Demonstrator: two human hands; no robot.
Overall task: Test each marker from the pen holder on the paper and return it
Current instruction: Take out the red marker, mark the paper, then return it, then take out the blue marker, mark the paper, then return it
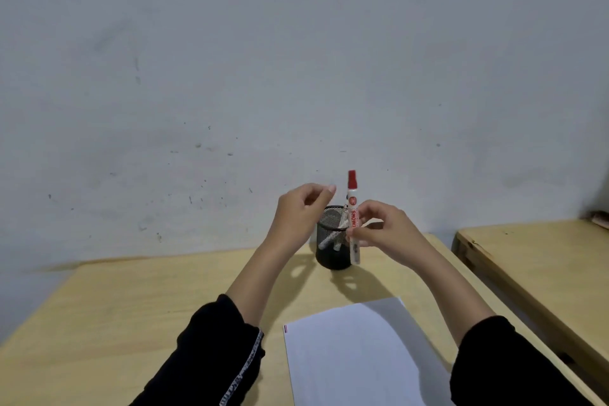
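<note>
Red on its cap, the marker [353,214] stands upright in the right hand [379,231], whose fingers pinch it around the middle. The left hand [301,211] is just beside it, empty, with fingers curled loosely and partly open. Both hands are above the black mesh holder [331,254], which has more markers inside. The paper [346,359] lies nearer, flat on the wooden table [131,306], and looks blank.

I think the cap comes off next. The left hand should grip the cap and pull straight up while the right keeps the marker steady. Keep the cap safe.
</note>
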